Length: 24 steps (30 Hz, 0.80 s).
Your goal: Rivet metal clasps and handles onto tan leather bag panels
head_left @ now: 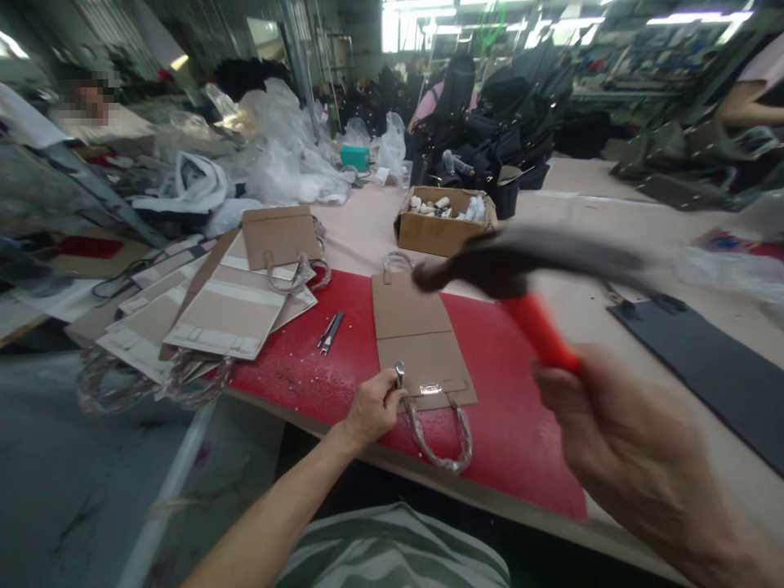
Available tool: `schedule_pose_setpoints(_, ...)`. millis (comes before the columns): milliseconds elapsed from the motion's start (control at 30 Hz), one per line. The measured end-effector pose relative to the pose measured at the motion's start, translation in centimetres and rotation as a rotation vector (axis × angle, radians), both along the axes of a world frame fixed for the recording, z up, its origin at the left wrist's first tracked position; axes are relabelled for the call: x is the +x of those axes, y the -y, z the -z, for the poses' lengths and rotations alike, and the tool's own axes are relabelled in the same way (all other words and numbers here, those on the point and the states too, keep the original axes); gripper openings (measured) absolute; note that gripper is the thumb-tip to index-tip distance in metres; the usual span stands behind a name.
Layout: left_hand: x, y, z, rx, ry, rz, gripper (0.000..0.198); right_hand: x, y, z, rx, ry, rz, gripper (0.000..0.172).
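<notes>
A flat tan bag panel [412, 331] with a plastic-wrapped handle [442, 441] lies on a red cutting mat [343, 367]. My left hand [372, 407] pinches a small metal punch [400, 375] upright on the panel's near left corner, beside a shiny metal clasp [430, 389]. My right hand [625, 445] is raised close to the camera, closed round the red handle of a hammer [539, 269]. The hammer's dark head is blurred and hangs above the panel's far end.
A pile of similar tan panels with wrapped handles [226, 306] lies at the left. Small metal tools [331, 331] rest on the mat. A cardboard box of parts [442, 219] stands behind, a dark sheet [704, 359] lies at the right. Other people work at the back.
</notes>
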<state>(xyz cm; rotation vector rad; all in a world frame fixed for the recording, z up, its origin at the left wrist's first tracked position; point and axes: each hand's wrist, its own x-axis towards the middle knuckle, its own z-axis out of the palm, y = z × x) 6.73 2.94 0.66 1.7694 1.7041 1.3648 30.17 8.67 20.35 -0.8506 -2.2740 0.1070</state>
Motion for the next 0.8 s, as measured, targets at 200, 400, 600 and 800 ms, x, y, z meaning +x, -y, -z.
schedule_pose_setpoints(200, -0.1, 0.0, 0.3, -0.021, -0.040, -0.008, 0.012, 0.4, 0.7, 2.6, -0.125, 0.241, -0.191, 0.028)
schedule_pose_setpoints(400, -0.2, 0.2, 0.5, 0.021, 0.005, 0.026, 0.013, 4.2, -2.5, 5.7, -0.559, 0.114, 0.131, 0.035)
schedule_pose_setpoints(600, -0.2, 0.2, 0.3, 0.041, 0.019, 0.040, 0.015, 11.3, -5.9, 12.6, -1.073, -0.076, 0.640, 0.028)
schedule_pose_setpoints(800, -0.5, 0.3, 0.2, 0.012, 0.021, 0.042, 0.012, 10.7, -5.1, 14.2, -0.517, 0.303, 0.729, 0.026)
